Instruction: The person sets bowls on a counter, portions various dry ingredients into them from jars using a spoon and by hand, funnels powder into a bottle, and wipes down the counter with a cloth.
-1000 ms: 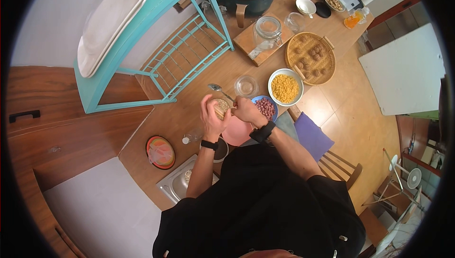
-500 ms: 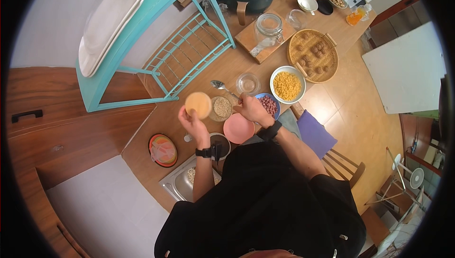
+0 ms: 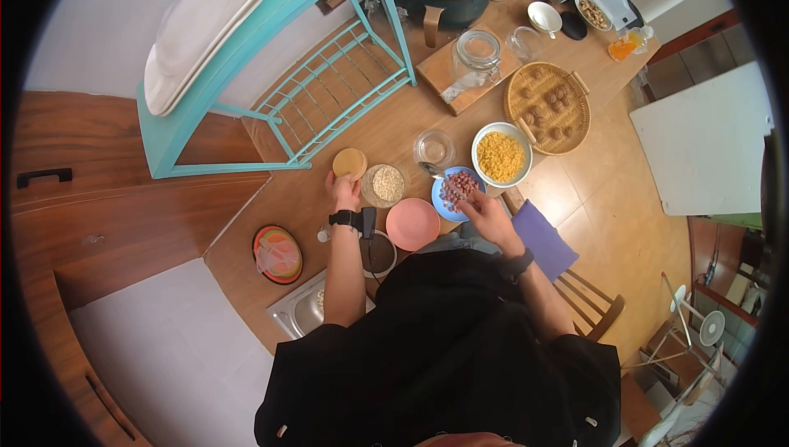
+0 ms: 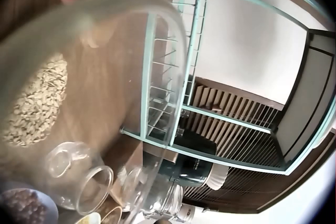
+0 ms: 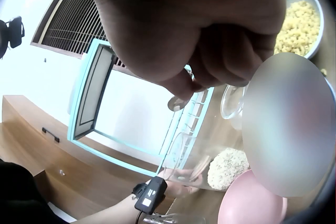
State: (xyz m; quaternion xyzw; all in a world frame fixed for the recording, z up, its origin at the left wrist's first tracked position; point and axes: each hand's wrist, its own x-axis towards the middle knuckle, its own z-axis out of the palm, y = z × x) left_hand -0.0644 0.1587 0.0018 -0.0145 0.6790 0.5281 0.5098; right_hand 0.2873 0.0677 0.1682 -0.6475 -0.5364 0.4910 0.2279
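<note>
A round wooden lid (image 3: 350, 164) is gripped by the left hand (image 3: 343, 191), at ten o'clock from the glass jar (image 3: 367, 191) of oat flakes (image 3: 386, 182). A metal spoon (image 3: 431, 170) is grasped in the curled fingers of the right hand (image 3: 491, 221), its head pointed towards ten o'clock above the blue plate (image 3: 437, 201) of speckled beans (image 3: 454, 192); whether the beans are touched cannot be told. On the worktop (image 3: 370, 139), a pink bowl (image 3: 412, 224) is set at five o'clock from the oat jar, and yellow macaroni (image 3: 500, 157) is held in a bowl at two o'clock from the plate.

Two hands (image 3: 343, 191) (image 3: 489, 218); one spoon (image 3: 431, 170); one tan lid (image 3: 349, 164)
</note>
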